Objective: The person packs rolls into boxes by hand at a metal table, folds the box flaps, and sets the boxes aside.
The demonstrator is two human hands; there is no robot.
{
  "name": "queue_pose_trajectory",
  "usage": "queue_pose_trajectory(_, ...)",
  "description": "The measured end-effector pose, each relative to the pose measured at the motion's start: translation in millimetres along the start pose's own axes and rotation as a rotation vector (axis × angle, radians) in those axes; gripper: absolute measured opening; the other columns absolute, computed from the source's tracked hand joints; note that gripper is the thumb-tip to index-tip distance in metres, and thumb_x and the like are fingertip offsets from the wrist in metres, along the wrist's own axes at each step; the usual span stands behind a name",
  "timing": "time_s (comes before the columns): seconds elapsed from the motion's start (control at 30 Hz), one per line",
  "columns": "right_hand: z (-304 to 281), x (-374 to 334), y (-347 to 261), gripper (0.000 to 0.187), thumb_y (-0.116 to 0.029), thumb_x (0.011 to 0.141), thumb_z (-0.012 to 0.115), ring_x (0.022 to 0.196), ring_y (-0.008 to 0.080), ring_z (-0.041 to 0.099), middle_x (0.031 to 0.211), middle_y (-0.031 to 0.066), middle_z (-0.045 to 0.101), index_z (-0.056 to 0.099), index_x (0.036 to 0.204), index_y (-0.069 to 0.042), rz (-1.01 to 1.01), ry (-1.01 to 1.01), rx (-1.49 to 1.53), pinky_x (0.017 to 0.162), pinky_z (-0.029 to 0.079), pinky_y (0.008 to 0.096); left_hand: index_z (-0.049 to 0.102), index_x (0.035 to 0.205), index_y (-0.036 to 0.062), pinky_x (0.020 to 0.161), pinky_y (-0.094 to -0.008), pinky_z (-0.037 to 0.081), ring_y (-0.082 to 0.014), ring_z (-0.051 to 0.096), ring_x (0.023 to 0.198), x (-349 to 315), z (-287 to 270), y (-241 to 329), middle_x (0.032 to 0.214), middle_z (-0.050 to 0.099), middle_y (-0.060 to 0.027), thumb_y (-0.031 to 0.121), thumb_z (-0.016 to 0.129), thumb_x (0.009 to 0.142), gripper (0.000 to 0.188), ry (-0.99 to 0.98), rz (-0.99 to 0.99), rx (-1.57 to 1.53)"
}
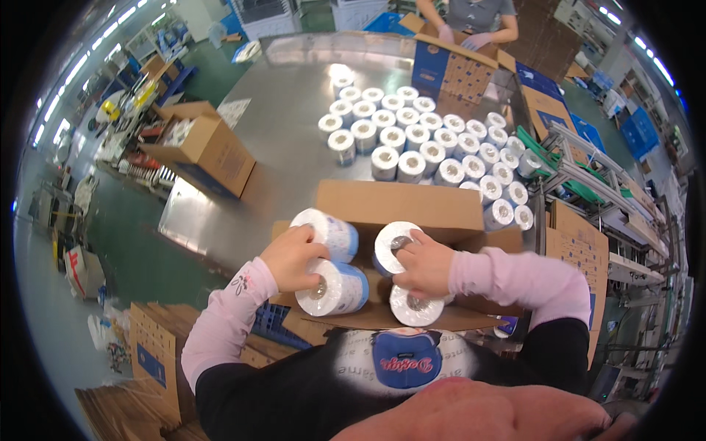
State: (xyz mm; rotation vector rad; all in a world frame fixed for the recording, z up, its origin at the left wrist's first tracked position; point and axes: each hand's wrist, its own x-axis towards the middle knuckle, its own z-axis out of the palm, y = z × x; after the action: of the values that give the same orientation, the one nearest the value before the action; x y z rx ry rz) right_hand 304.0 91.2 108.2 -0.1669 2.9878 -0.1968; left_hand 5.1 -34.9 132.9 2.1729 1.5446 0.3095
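Observation:
My left hand (289,257) is closed on two wrapped paper rolls, an upper paper roll (336,234) and a lower paper roll (344,289), both tipped on their sides over the left part of an open cardboard box (397,203). Two more rolls are in the grip of my right hand (430,264): a far paper roll (387,253) and a near paper roll (413,312), their white ends facing up, at the box's right part. Fingers of that hand reach into the core holes. The rolls are white with blue-printed sides in clear film. Much of the box's inside is hidden.
Beyond the box, several upright paper rolls (417,134) crowd the metal table (283,95). Another open carton (213,156) stands left. Across the table, a person's hands (476,40) are at a blue-printed carton (450,72). A conveyor frame (588,173) runs along the right.

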Motion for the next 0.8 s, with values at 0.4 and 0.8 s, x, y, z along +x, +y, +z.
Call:
queue_pose_trajectory(0.4, 188, 137, -4, 0.035, -0.031, 0.084, 0.063, 0.120, 0.0392, 0.048, 0.117, 0.0221, 0.056, 0.068, 0.113, -0.014, 0.423, -0.219, 0.171, 0.110, 0.019, 0.0624, 0.071, 0.107, 0.0135, 0.093, -0.0417, 0.046, -0.0352, 0.053, 0.109, 22, 53, -40, 0.109, 0.058, -0.0201, 0.024, 0.077, 0.067, 0.042, -0.491, -0.047, 0.415)
queue_pose_trajectory(0.8, 53, -34, 66, 0.038, -0.014, 0.083, 0.064, 0.113, 0.0349, 0.056, 0.122, 0.0151, 0.059, 0.060, 0.119, -0.006, 0.706, 0.533, 0.333, 0.095, 0.046, 0.0415, 0.061, 0.124, 0.0090, 0.087, -0.0357, 0.051, -0.0271, 0.066, 0.097, 114, 116, -108, 0.106, 0.069, -0.0144, 0.019, 0.063, 0.084, 0.041, -0.385, -0.007, -0.326)
